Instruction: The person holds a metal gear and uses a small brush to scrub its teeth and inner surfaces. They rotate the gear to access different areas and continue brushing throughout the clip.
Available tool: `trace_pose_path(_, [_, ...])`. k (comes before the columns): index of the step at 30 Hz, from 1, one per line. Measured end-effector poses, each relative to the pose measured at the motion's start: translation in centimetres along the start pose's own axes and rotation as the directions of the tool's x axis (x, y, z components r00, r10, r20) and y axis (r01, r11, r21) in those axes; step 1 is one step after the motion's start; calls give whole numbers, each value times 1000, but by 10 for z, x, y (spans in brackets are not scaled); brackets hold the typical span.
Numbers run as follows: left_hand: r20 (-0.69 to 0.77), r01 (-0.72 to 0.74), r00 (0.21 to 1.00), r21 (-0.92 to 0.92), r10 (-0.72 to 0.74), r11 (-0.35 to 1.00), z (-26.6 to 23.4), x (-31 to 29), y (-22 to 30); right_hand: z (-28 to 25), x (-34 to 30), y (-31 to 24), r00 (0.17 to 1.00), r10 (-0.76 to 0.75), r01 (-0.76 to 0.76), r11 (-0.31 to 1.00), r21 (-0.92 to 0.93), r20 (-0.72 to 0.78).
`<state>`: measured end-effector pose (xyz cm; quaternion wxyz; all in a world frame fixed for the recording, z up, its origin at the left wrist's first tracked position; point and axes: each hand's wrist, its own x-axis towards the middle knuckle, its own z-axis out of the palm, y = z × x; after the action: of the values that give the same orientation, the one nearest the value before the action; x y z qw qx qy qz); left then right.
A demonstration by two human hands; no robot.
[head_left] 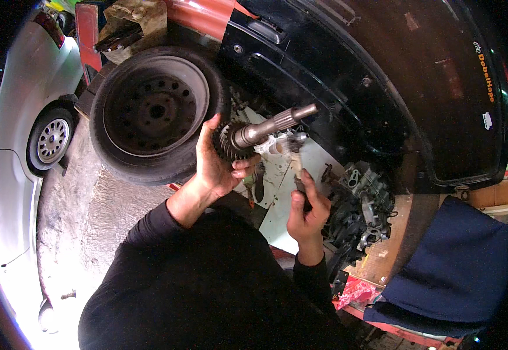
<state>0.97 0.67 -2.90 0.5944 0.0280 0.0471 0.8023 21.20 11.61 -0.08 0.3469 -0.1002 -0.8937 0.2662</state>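
Note:
My left hand (209,162) is wrapped round the toothed end of a metal gear shaft (263,129). The shaft's splined tip slants up to the right. In my right hand (310,214) is a brush (297,164), gripped by its handle, its dark bristles pointing up just below the shaft. Motion blurs the bristles, so I cannot tell whether they touch the metal. Beneath both hands lies a white board (276,217) with dirty smudges. A tool with a green part (249,182) shows partly below my left fingers.
A tyre on a steel wheel (158,111) lies just beyond my left hand. A black vehicle panel with a window (324,76) spans the far right. Greasy metal parts (363,204) are heaped right of my right hand, near dark blue cloth (449,268). A silver car (15,146) stands left.

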Motion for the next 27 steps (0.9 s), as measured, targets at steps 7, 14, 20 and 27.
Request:
trace_pose_path(7, [212, 236, 958, -195, -194, 952, -7, -5, -4, -1, -7, -15, 986, 137, -156, 963, 220, 99])
trace_pose_path(14, [23, 236, 971, -190, -236, 953, 5, -9, -1, -4, 25, -60, 875, 394, -440, 889, 125, 281])
trace_pose_path(20, [31, 180, 983, -2, -180, 984, 0, -4, -7, -5, 18, -61, 803, 510, -562, 820, 108, 310])
trace_pose_path(27, [51, 191, 981, -140, -185, 972, -6, -2, -2, -18, 7, -55, 903, 360, -378, 925, 39, 233])
